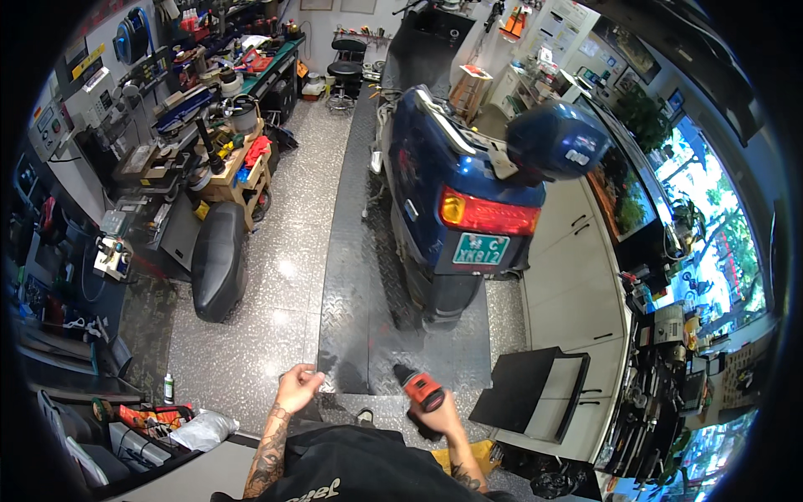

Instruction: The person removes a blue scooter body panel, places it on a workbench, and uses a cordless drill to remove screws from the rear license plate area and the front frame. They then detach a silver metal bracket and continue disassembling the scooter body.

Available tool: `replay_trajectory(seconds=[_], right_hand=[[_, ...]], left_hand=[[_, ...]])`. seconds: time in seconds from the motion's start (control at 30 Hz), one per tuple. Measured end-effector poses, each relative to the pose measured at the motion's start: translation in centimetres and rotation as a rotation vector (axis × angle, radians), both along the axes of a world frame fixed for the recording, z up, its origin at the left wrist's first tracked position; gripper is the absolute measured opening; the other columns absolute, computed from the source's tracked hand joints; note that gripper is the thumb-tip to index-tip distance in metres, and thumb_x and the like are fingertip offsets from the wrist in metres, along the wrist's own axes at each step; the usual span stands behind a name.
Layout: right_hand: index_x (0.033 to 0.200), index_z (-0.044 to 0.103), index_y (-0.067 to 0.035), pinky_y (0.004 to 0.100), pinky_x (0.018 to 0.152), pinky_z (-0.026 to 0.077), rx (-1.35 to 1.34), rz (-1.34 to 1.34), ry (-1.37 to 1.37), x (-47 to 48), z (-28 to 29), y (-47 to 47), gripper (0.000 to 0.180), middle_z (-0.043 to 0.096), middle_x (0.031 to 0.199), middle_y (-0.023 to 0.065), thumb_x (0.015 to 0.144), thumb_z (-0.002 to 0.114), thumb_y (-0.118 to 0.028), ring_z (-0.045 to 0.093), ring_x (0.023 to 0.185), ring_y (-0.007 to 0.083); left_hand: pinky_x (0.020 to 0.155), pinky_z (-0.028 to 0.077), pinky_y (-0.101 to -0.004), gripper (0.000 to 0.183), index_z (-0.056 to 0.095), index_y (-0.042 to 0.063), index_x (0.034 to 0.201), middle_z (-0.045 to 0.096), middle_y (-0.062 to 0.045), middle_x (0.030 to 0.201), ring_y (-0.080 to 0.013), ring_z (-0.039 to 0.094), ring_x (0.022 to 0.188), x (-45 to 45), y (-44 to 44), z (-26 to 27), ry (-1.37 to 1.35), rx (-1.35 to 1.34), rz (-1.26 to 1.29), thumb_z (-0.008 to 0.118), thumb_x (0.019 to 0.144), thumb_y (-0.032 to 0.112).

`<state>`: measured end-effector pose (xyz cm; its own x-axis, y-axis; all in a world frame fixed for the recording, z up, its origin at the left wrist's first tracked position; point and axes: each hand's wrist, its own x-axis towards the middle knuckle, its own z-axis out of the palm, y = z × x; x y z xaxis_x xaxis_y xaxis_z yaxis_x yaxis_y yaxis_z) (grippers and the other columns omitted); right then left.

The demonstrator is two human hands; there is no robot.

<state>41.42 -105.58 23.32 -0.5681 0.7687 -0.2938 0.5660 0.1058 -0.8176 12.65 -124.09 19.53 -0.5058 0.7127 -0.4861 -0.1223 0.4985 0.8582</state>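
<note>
My right hand [440,415] is closed around the handle of a red and black cordless drill [423,390], its dark chuck pointing up and to the left. My left hand [297,388] is raised at the left, thumb and fingertips close together; whether something small is between them cannot be told. Beyond both hands a blue scooter [426,157] stands on a dark metal lift platform [351,251], its red tail light [489,214] and rear plate facing me. A blue top case [555,139] sits over its tail, tilted to the right.
A black scooter seat [219,263] stands on the speckled floor at the left, near a wooden tool cart [241,182]. White cabinets [571,282] line the right side, one drawer [546,395] pulled out. A crowded workbench [270,69] is at the back left, with a black stool [345,69] beside it.
</note>
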Motion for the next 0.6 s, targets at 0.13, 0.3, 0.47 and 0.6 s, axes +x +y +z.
replay_trajectory(seconds=[0.13,0.3,0.47,0.6], right_hand=[[0.089,0.070,-0.002,0.0380,0.068,0.055,-0.103,0.141,-0.035,-6.6,-3.8,-4.2,0.024,0.069,0.073,0.0147,0.076,0.081,-0.019,0.068,0.068,0.0191],[0.103,0.068,-0.003,0.0411,0.071,0.056,-0.133,0.403,0.007,-18.8,-3.6,-4.0,0.035,0.070,0.079,0.0173,0.075,0.082,-0.019,0.067,0.068,0.0309],[0.158,0.031,-0.004,0.0366,0.111,0.044,-0.251,0.666,-0.037,-31.0,-1.0,-2.6,0.109,0.052,0.148,0.0185,0.072,0.095,-0.026,0.051,0.135,0.0219],[0.161,0.023,-0.003,0.0379,0.117,0.040,-0.463,0.365,-0.059,-37.6,1.7,-1.2,0.114,0.048,0.153,0.0260,0.075,0.093,-0.030,0.050,0.141,0.0265]], left_hand=[[0.111,0.043,-0.0483,0.087,0.053,0.005,0.143,0.058,-0.021,0.136,-0.0389,0.053,0.131,-4.1,1.5,0.6,0.765,0.364,-0.532,0.090,0.069,0.032],[0.099,0.049,-0.0448,0.051,0.063,0.006,0.118,0.069,-0.013,0.111,-0.0345,0.064,0.112,-12.3,5.4,-1.1,0.588,0.552,-0.839,0.079,0.069,0.011],[0.087,0.053,-0.0396,0.038,0.063,0.010,0.103,0.065,-0.006,0.092,-0.0253,0.067,0.093,-24.3,7.7,-3.4,0.764,0.657,-0.881,0.079,0.069,0.020],[0.083,0.052,-0.0371,0.031,0.063,0.009,0.099,0.065,-0.005,0.089,-0.0233,0.068,0.089,-30.1,8.3,-3.8,1.020,0.522,-1.049,0.073,0.071,0.016]])
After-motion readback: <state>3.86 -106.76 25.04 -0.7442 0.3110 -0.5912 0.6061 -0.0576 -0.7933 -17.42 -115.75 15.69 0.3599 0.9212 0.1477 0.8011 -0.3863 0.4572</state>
